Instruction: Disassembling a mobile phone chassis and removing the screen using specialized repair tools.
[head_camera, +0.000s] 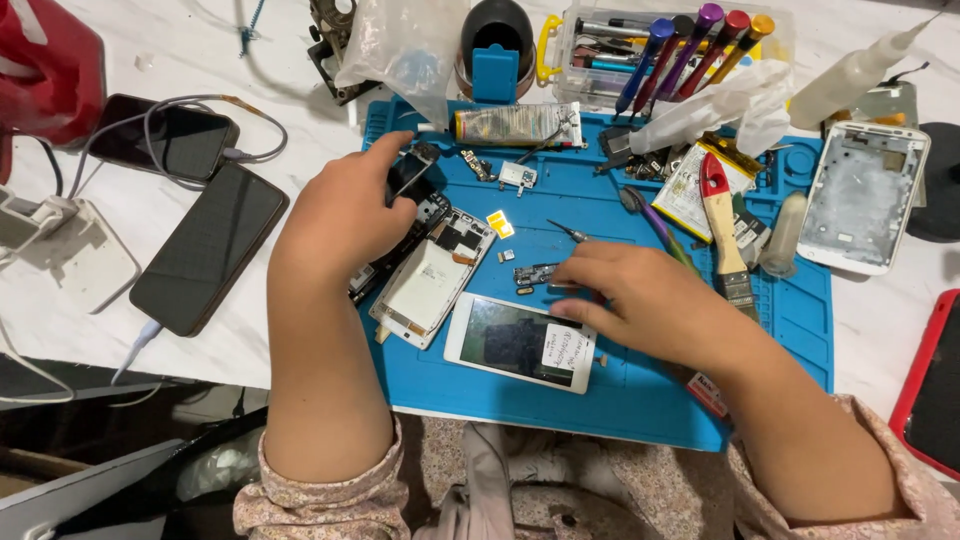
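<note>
At 9 o'clock on the white table (250, 350) lie 2 dark phones (208, 248), both with cables plugged in. Toward the centre, the left hand (345, 215) rests on the upper end of an opened phone (425, 280) whose white back and black parts face up; the index finger stretches toward 1 o'clock and the other fingers curl loosely over a small black part (410, 172) at the phone's top. Whether they grip it, I cannot tell. The opened phone lies on the blue work mat (640, 390), just left of centre. At 6 o'clock of it, touching its lower corner, lies a white phone (520, 342) with a dark screen and a white sticker. The right hand (640, 300) hovers at the mat's centre, palm down, fingers pressed together and bent, fingertips on a small circuit part (535, 274) above the white phone. Thin tweezers (568, 232) lie at 12 o'clock of that hand. At 3 o'clock sit a red-handled brush (722, 225) and a white phone frame (865, 197).
</note>
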